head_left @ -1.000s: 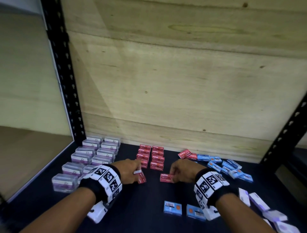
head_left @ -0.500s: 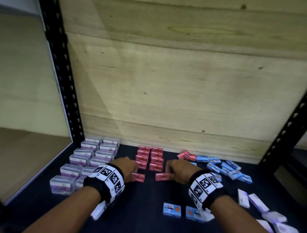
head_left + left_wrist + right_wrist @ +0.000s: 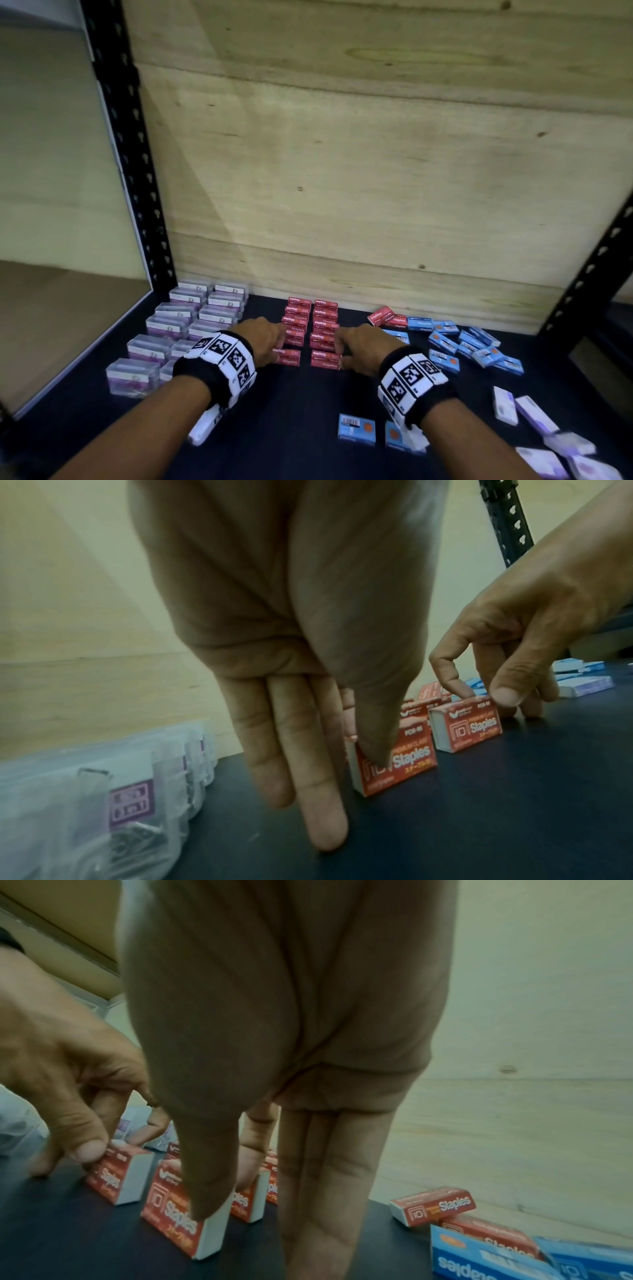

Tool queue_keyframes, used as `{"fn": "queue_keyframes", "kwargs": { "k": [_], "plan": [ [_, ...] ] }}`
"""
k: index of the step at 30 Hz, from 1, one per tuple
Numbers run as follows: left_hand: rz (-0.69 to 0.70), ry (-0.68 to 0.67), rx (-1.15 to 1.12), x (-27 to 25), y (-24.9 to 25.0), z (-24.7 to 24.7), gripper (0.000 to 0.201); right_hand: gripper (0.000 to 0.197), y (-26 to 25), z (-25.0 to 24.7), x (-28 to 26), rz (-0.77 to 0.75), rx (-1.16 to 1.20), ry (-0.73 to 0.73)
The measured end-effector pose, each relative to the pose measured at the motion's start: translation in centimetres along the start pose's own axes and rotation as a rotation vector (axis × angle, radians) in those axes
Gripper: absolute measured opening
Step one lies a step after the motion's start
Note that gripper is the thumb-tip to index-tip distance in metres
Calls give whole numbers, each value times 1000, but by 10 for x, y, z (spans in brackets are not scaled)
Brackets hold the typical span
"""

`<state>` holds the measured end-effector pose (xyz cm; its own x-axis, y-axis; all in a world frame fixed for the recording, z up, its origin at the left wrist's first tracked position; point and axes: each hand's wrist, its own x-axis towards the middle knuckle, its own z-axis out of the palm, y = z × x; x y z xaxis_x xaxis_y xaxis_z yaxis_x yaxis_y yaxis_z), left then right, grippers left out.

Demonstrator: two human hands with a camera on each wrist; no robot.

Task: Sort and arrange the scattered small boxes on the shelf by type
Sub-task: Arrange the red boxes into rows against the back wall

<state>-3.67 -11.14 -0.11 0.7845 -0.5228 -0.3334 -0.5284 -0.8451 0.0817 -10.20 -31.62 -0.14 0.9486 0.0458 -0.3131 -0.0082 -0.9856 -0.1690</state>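
Note:
Red staples boxes [image 3: 310,322] stand in two columns at the middle of the dark shelf [image 3: 308,428]. My left hand [image 3: 274,346] pinches the front box of the left column [image 3: 287,356] between thumb and index finger. In the left wrist view the thumb lies on that box's face [image 3: 400,761] while the other fingers [image 3: 322,818] point straight down to the shelf. My right hand [image 3: 342,349] pinches the front box of the right column [image 3: 325,359] the same way. The right wrist view shows its thumb on that box [image 3: 171,1223]. Both boxes rest on the shelf.
Clear plastic boxes with purple labels [image 3: 178,329] fill the left side. Two loose red boxes [image 3: 387,317] and scattered blue boxes [image 3: 462,342] lie to the right, two blue ones [image 3: 356,428] near the front. White-lilac boxes [image 3: 534,414] sit front right. Black posts [image 3: 130,171] flank the wooden back panel.
Both hands have moved away from me, each carrying a red box from the open shelf up to the front end of a red column, where the boxes now sit.

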Motion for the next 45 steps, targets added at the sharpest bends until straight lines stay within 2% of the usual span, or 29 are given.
{"fn": "queue_keyframes", "kwargs": {
  "k": [8, 20, 26, 30, 33, 38, 41, 45],
  "plan": [
    [5, -18, -37, 0, -3, -6, 25, 18, -7, -1, 0, -2, -9, -11],
    [-11, 3, -23, 5, -6, -3, 24, 23, -8, -2, -5, -13, -6, 0],
    [-47, 46, 17, -8, -10, -13, 32, 18, 13, -4, -9, -5, 84, 24],
    [-33, 76, 66, -8, -2, -36, 26, 10, 40, -12, -12, 44, 178, -14],
    [11, 96, 59, 4, 15, -51, 19, 5, 65, -25, -11, 104, 190, 47],
    [114, 90, 74, 44, 56, -60, 19, 8, 111, -45, -5, 190, 25, 122],
    [164, 73, 73, 75, 81, -58, 24, 17, 132, -47, 4, 250, -53, 122],
    [201, 42, 51, 112, 106, -53, 33, 31, 146, -45, 20, 254, -115, 107]
  ]
}}
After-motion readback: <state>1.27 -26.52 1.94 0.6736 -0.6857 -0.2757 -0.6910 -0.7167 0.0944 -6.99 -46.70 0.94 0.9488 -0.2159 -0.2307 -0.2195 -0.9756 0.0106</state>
